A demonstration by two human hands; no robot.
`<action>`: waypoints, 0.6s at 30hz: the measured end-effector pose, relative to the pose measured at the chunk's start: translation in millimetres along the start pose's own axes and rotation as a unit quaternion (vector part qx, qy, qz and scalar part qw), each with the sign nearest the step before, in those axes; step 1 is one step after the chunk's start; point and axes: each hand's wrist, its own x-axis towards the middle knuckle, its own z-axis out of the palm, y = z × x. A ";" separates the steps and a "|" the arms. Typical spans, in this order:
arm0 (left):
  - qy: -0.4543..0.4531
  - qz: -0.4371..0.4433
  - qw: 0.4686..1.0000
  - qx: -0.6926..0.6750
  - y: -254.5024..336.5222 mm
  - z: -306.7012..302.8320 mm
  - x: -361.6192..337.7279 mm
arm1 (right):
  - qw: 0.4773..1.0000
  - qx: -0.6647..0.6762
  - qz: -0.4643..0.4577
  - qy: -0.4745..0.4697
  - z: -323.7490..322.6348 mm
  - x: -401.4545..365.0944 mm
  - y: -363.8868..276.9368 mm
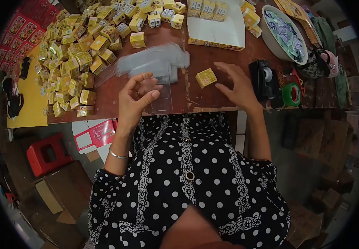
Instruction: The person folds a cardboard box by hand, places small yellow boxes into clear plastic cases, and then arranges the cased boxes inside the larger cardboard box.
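Note:
My left hand (138,99) is raised over the table's front edge, its fingers curled around a clear plastic piece (161,97) that is hard to make out. Beyond it lies a stack of flat clear plastic sleeves (146,60). My right hand (239,88) is spread, thumb and fingers apart, with nothing in it. Just left of its fingertips, a single small yellow box (206,78) rests on the brown table (196,99), not touched by the hand. A large heap of similar yellow boxes (76,60) covers the table's left part.
An open white tray (217,35) with some boxes stands at the back. To the right are a white basin (285,35) of wrapped packets, a black tape dispenser (264,81) and a green tape roll (291,94). A red stool (49,153) is below left.

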 end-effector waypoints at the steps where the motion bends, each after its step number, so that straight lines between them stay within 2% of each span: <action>1: -0.004 -0.005 1.000 0.003 -0.9 1.0 1.2 | 0.991 -0.040 -0.125 -0.003 -0.4 4.9 3.0; 3: -0.007 -0.010 1.000 0.006 -1.0 4.3 2.7 | 0.965 -0.080 -0.248 -0.007 3.4 12.8 5.3; 5: -0.018 -0.006 1.000 0.021 2.2 9.1 3.8 | 0.974 -0.057 -0.217 -0.038 13.7 19.8 3.5; 9: -0.009 0.000 1.000 0.026 5.2 15.5 3.3 | 0.974 -0.070 -0.213 -0.039 16.0 31.1 2.5; 11: -0.023 0.014 0.997 0.066 3.3 17.6 4.2 | 0.971 0.168 -0.162 0.040 7.4 26.7 -12.3; 12: -0.018 0.014 0.997 0.068 3.5 19.8 4.4 | 0.971 0.171 -0.165 0.036 4.7 24.0 -25.3; 14: -0.035 -0.007 0.995 0.096 4.7 26.3 6.3 | 0.905 0.359 -0.218 0.065 2.9 18.5 -53.9; 18: -0.052 0.001 0.995 0.087 5.5 35.0 8.5 | 0.916 0.284 -0.273 0.083 3.6 22.9 -74.3</action>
